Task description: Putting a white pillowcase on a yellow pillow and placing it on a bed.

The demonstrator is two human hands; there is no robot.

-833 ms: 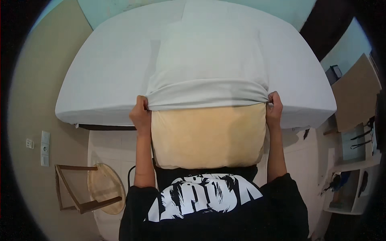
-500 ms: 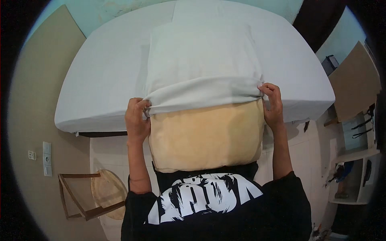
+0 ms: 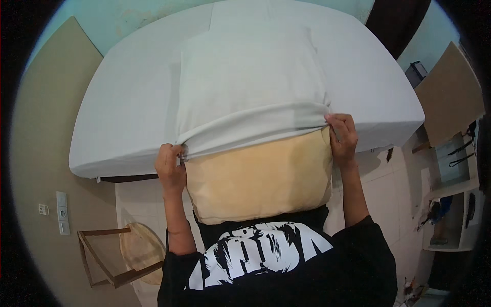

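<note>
A yellowish pillow (image 3: 258, 179) lies between my forearms, its near end against my black shirt. Its far part is inside a white pillowcase (image 3: 250, 77), whose near edge is bunched into a band across the pillow. My left hand (image 3: 170, 166) pinches the left corner of that edge. At the right corner, my right hand (image 3: 342, 135) grips the same edge between thumb and fingers. The band slants, lower at the left than at the right. The covered part rests on the bed.
A bed with a white sheet (image 3: 123, 102) spans the far side. On the floor at left, a wooden frame (image 3: 110, 281) stands by a round wooden piece (image 3: 140, 250). White shelves (image 3: 458, 245) holding odds and ends are at right, near a brown board (image 3: 447, 97).
Both hands have come nearer to me with the pillowcase edge, the left one more than the right. Slightly less of the bare pillow shows, and the band slants more.
</note>
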